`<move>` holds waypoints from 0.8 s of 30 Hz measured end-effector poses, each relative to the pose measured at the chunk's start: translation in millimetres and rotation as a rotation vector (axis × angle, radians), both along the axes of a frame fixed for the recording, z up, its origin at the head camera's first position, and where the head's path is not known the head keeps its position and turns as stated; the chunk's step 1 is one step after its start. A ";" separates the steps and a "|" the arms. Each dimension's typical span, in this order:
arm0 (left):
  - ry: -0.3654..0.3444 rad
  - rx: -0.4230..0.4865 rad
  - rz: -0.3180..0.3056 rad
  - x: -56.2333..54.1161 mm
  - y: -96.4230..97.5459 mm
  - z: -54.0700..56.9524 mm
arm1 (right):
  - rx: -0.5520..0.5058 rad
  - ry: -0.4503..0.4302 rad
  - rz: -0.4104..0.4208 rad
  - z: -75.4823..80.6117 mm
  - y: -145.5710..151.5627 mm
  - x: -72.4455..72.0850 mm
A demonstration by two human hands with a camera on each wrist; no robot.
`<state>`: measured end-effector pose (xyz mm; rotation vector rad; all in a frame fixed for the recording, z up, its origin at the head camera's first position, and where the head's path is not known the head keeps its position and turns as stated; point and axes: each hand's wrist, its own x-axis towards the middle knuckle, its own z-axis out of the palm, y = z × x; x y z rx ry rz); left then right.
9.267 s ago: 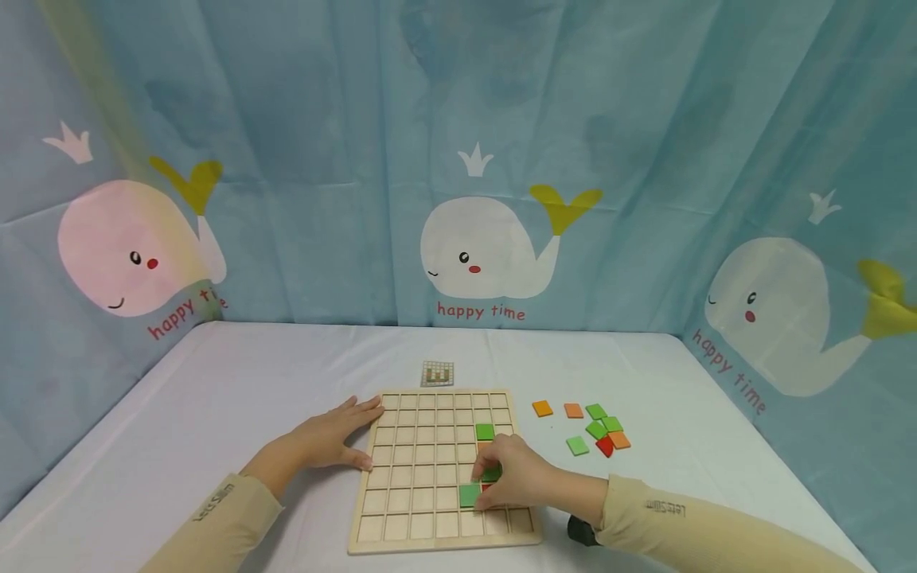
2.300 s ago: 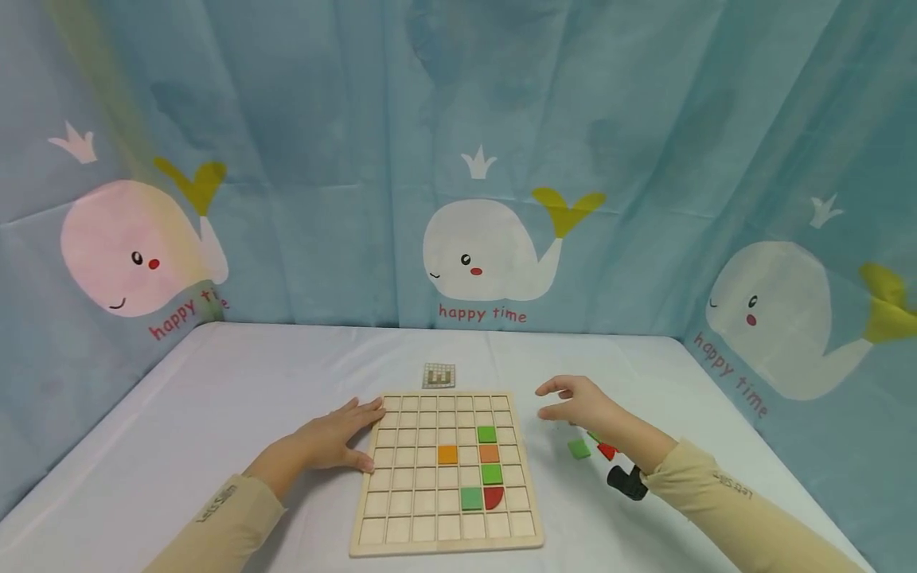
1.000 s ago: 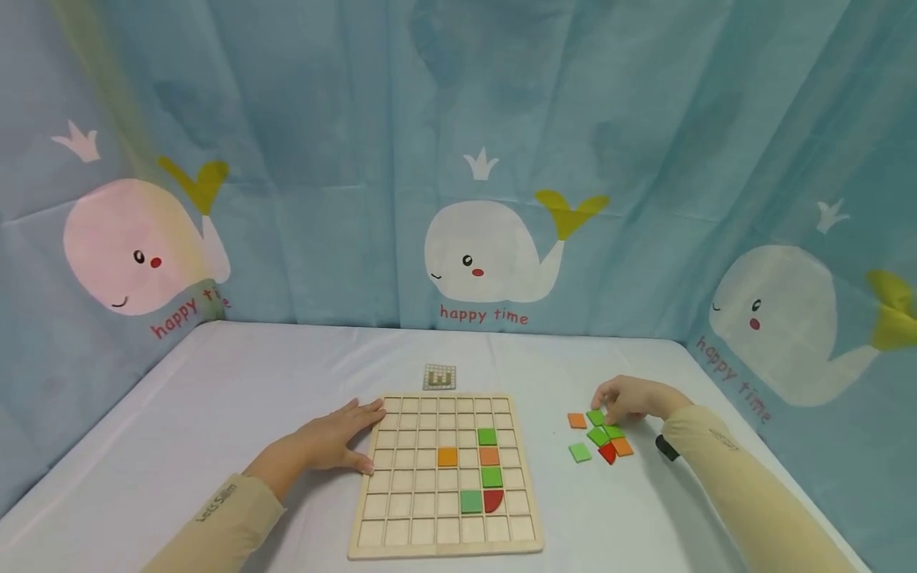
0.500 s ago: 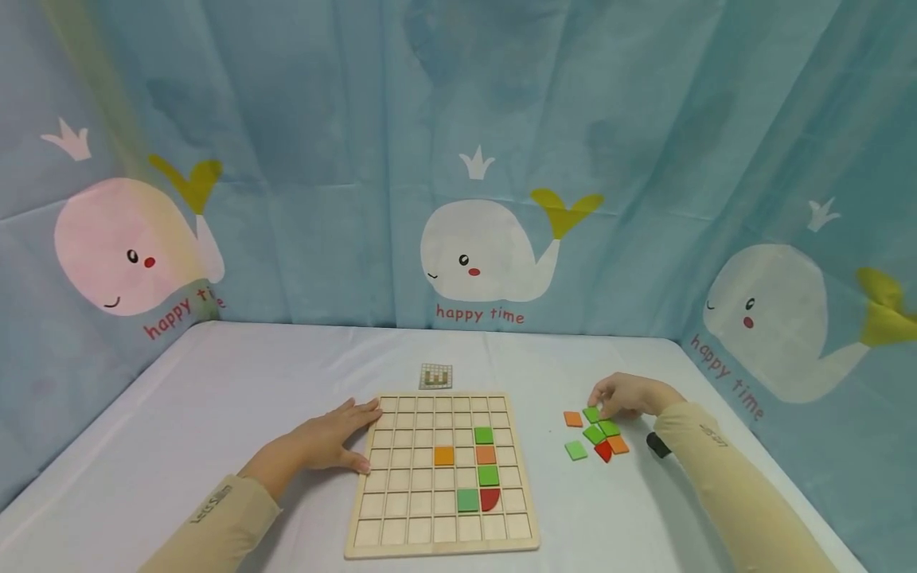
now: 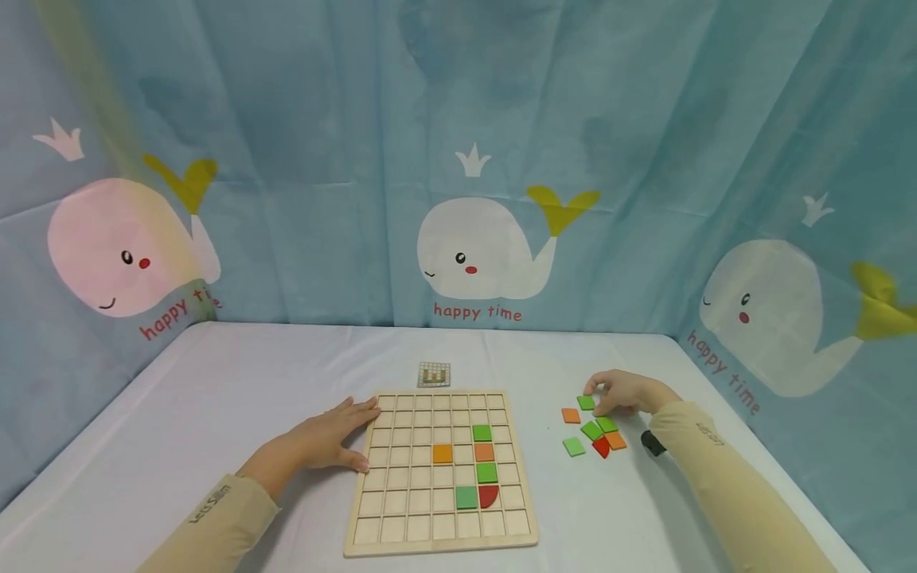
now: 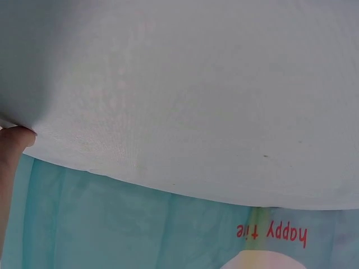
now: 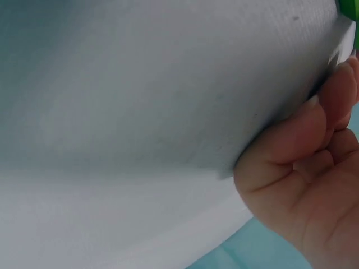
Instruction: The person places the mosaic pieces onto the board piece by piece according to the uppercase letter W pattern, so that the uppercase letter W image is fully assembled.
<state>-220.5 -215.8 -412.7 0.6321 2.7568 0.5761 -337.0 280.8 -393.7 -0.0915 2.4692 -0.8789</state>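
My left hand (image 5: 325, 438) rests with spread fingers on the left edge of a wooden grid board (image 5: 399, 549). On the board lie an orange tile (image 5: 442, 454), a salmon tile (image 5: 485, 452), several green tiles (image 5: 466, 497) and a red quarter-round tile (image 5: 489, 496). To the board's right, my right hand (image 5: 626, 392) pinches a green square tile (image 5: 586, 403) between thumb and index finger at the back of a loose group. In the right wrist view, the curled fingers (image 7: 291, 134) are close to the tabletop, with a green piece (image 7: 349, 8) at the corner.
Loose by the right hand lie orange tiles (image 5: 571, 415), green tiles (image 5: 574, 446) and a red piece (image 5: 602, 447). A small pattern card (image 5: 434, 374) lies behind the board on the white tablecloth (image 5: 286, 358). A black object (image 5: 653, 442) shows under the right forearm. Blue curtains (image 5: 322, 239) surround the table.
The orange tile went onto the board after the earliest frame. My right hand then returned to the loose tiles, and the green tile has slid slightly back from the group. My left hand stays put.
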 end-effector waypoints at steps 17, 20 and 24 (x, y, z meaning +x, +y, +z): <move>0.007 0.014 -0.012 1.4 -1.9 -0.3 | 0.006 0.114 -0.044 -3.7 3.6 19.1; 0.003 0.017 -0.011 1.8 -1.5 0.2 | -0.005 0.133 -0.084 0.8 1.6 27.8; -0.001 0.023 -0.007 1.8 -0.9 1.0 | -0.049 0.167 -0.113 10.7 -6.3 42.8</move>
